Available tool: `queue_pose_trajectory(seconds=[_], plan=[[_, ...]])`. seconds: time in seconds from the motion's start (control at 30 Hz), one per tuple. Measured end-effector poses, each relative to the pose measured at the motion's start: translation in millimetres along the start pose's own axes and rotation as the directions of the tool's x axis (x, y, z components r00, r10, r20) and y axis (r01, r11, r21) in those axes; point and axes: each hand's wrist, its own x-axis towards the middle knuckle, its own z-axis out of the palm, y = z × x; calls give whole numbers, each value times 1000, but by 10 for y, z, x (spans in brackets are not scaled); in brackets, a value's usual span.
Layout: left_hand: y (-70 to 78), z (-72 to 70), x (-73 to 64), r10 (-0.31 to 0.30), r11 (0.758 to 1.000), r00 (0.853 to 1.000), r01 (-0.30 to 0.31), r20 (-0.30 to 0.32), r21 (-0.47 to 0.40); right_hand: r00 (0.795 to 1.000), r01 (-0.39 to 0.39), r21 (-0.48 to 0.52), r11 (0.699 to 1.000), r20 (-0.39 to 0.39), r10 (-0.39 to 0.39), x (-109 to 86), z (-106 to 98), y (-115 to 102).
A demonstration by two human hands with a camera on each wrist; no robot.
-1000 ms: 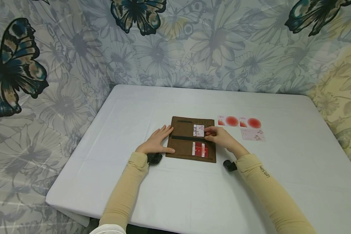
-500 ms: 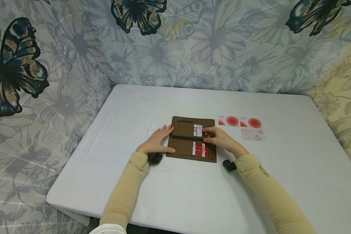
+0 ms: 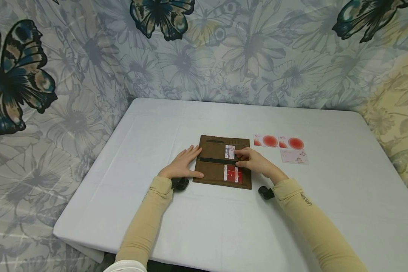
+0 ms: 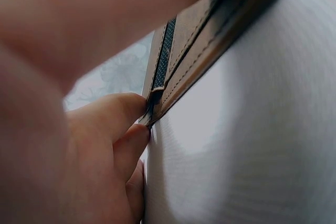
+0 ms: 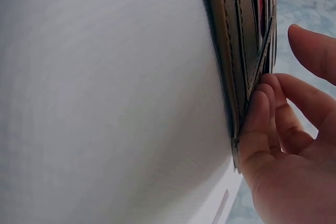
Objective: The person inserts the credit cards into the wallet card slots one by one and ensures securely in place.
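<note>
A brown leather wallet (image 3: 210, 173) lies unfolded on the white table, a dark band along its middle. My left hand (image 3: 180, 165) rests at its left edge, fingers spread and thumb near the lower half; the left wrist view shows fingertips touching the edge (image 4: 152, 109). Over the right side, my right hand (image 3: 256, 160) touches a white patterned card (image 3: 229, 151) partly tucked in an upper-half slot. Bent fingers (image 5: 257, 114) press against the wallet's slotted side in the right wrist view, the thumb (image 5: 312, 51) standing apart. Red and white cards (image 3: 232, 174) fill the lower-half slots.
Right of the wallet lie two cards with red circles, one nearer (image 3: 265, 141) and one farther right (image 3: 291, 142). Just below the latter is a pale pink card (image 3: 294, 156). The white table (image 3: 204, 219) meets a floral curtain (image 3: 204, 56) behind.
My right hand has shifted slightly left, and the white card has slid left, less of it showing. The left hand and wallet have stayed in place.
</note>
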Motion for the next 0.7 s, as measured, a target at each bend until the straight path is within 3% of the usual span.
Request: queue_pose_trajectory(seconds=[0.7], plan=[[3,1,-3,-7,1000,1000,7,3,1,1000,-8,1,1000,29,8,26,28,-28]])
